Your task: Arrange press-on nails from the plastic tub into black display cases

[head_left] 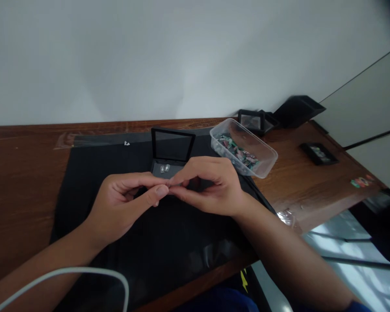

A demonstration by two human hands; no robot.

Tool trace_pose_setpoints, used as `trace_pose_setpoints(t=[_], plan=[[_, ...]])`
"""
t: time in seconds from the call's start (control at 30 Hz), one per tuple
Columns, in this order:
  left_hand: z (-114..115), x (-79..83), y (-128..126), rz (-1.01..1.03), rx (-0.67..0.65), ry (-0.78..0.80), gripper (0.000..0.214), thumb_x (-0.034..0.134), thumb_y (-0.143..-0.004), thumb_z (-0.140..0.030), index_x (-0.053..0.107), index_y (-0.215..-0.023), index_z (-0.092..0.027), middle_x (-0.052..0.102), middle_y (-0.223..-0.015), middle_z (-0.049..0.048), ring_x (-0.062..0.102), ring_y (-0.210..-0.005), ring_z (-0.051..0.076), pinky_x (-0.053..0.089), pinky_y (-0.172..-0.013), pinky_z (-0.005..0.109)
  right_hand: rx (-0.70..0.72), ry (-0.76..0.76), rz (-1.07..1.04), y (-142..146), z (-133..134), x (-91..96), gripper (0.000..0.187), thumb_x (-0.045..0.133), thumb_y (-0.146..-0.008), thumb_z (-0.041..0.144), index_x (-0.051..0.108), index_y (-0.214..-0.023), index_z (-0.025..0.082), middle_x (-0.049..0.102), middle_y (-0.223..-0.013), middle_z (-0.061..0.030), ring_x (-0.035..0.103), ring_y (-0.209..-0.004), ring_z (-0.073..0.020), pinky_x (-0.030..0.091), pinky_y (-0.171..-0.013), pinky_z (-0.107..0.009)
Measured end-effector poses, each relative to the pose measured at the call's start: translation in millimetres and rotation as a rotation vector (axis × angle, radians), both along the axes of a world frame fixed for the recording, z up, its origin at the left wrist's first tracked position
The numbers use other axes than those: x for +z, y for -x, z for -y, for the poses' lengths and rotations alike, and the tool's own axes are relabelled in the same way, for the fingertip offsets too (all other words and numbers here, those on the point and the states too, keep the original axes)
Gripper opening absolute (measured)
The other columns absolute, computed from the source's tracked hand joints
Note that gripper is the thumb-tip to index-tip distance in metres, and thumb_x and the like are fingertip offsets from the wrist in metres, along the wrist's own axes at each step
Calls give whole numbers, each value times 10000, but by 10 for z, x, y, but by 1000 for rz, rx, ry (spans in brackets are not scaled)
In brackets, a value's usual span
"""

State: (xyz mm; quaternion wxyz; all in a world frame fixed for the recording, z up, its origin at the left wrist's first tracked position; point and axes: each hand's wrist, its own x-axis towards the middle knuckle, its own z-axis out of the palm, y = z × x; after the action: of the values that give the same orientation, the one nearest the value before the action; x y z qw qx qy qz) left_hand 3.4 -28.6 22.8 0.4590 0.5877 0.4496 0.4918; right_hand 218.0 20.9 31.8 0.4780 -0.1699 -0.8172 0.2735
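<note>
My left hand [125,200] and my right hand [211,184] meet fingertip to fingertip over a black mat [100,173]. They pinch something very small between them; I cannot make out what it is. Just behind the fingers stands a small black display box [170,151] with its lid open and upright. Two small pale stones [164,168] lie in its base.
A clear plastic tub [247,147] of small green and reddish stones sits right of the box. More black boxes [263,119] stand at the back right, and a flat black tray [318,153] lies further right. A white cable [84,275] curves at bottom left. The wooden table's edge [312,221] runs close on the right.
</note>
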Motion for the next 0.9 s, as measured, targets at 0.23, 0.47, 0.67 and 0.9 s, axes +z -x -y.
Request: trace_pose_setpoints(t=[0.23, 0.47, 0.67, 0.9], plan=[[-10, 26, -9, -16, 39, 10, 101, 792, -797, -210, 849, -728, -256, 673, -540, -22, 693, -566, 157, 592, -558, 216, -9, 104, -12, 15, 9, 7, 67, 864, -918, 184, 832, -958, 141, 731, -717, 14, 593, -565, -56, 458, -524, -176], [-29, 19, -4, -38, -26, 11, 170, 760, -832, -227, 794, -665, -235, 683, -557, -25, 683, -560, 131, 577, -570, 186, 66, 237, -8, 4, 10, 18, 77, 871, -909, 193, 828, -942, 138, 740, -739, 4, 607, -579, -61, 448, -501, -167], [-31, 31, -9, -77, -5, -23, 154, 749, -857, -267, 801, -718, -223, 684, -551, -17, 686, -560, 147, 585, -573, 204, 49, 241, 11, -15, 3, 31, 155, 884, -931, 296, 838, -963, 151, 744, -738, 2, 603, -572, -63, 459, -517, -181], [-20, 77, -31, -53, -4, 8, 107, 771, -811, -246, 824, -718, -240, 684, -562, -18, 635, -530, 133, 568, -550, 205, 97, 263, 10, -19, -3, 40, 125, 895, -918, 253, 849, -963, 146, 723, -722, 11, 589, -583, -63, 460, -522, -176]])
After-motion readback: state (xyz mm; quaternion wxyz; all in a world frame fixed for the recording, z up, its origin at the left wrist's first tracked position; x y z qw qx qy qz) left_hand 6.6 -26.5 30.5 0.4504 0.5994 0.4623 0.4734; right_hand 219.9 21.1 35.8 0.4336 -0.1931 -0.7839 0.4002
